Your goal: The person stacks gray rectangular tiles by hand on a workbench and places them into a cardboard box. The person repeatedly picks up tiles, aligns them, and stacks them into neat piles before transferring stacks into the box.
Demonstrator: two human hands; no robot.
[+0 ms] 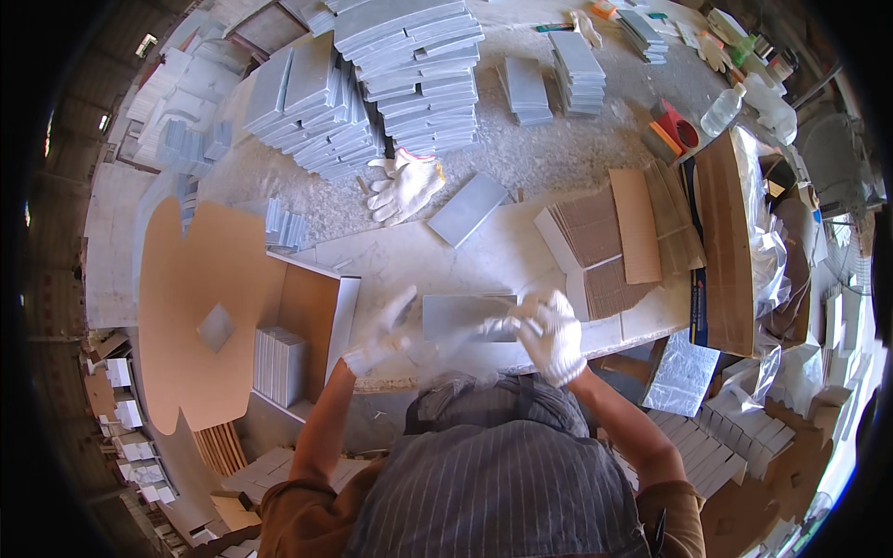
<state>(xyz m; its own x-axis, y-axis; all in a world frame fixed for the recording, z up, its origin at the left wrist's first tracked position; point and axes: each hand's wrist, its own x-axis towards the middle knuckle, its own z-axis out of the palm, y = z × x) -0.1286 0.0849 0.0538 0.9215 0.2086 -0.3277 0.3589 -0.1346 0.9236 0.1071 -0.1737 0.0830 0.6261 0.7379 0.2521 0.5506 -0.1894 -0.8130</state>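
A grey rectangular tile [456, 314] lies on the pale work surface in front of me, between my hands. My left hand [379, 340], in a white knit glove, is left of the tile with its fingers stretched out and nothing visible in them. My right hand [553, 338], also gloved, is at the tile's right end with its fingers bent together. A whitish, blurred streak runs from those fingers over the tile's near edge; what it is cannot be made out. Another grey tile [468, 209] lies farther back, beside a loose pair of white gloves [406, 186].
An open cardboard box [342, 321] with upright tiles [279, 365] inside stands at left. Folded cardboard pieces [595, 242] lie at right, next to a larger carton [727, 246]. Tall tile stacks [419, 84] rise at the back. A clear bottle [723, 112] stands far right.
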